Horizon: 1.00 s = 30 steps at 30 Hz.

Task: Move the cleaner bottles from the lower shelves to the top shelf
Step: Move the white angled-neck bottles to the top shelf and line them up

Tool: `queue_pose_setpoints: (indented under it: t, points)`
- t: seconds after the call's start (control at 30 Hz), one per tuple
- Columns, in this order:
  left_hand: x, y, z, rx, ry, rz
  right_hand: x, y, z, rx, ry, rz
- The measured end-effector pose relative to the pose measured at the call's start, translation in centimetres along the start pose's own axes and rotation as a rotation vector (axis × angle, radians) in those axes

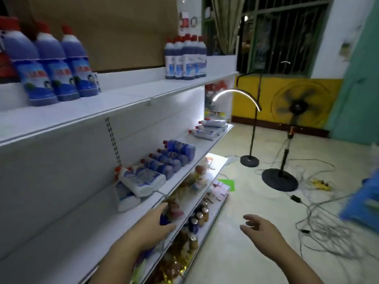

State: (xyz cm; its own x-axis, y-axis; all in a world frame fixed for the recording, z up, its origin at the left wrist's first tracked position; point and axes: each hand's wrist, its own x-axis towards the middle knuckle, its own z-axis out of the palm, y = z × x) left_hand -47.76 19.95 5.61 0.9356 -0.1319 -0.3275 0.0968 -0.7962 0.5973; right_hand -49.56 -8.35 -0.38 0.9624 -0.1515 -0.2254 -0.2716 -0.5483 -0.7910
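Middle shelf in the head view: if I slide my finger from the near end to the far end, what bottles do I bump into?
Pile of white bottles lying nearest → row of blue bottles lying on their sides → white bottles at the far end, also lying down.

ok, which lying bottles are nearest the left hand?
The white red-capped bottles at the near end of the middle shelf, just above the left hand; the blue bottles and other white ones lie farther along.

Red-capped blue upright bottles (pixel 51 66) stand in two groups on the top shelf (pixel 133 93); lying bottles (pixel 164 158) rest sideways on the middle shelf (pixel 207 146).
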Motion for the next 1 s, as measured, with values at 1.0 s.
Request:
queue_pose_setpoints:
  t: [1.0]
  points:
    - [40.2,26.6,10.1,0.151,-0.100,0.060,34.5,10.4,-24.5,-0.288,-0.113,0.206]
